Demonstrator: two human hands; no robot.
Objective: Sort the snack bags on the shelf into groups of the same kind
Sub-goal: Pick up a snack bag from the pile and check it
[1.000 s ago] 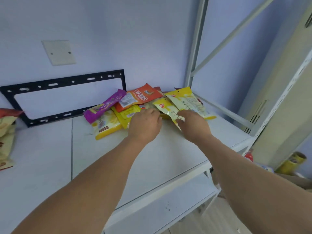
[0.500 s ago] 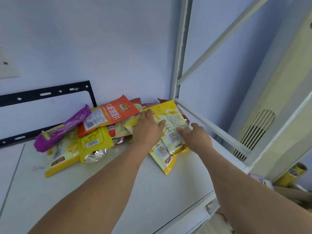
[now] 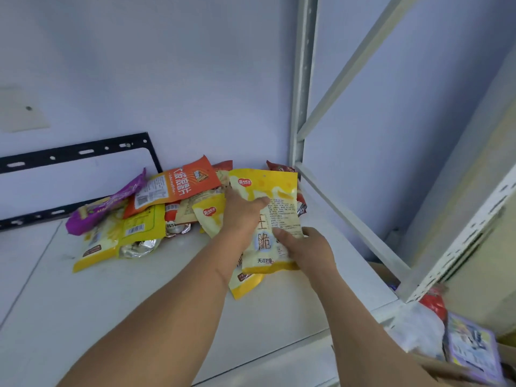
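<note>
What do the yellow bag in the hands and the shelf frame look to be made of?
Yellow bag: probably glossy plastic film, from its sheen and creases. Shelf frame: likely white-painted metal, given the thin slotted upright; the finish looks matte.

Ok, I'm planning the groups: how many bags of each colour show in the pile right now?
Yellow bags: 4
Orange bag: 1
Purple bag: 1
Red bags, partly buried: at least 2
Total: at least 8
</note>
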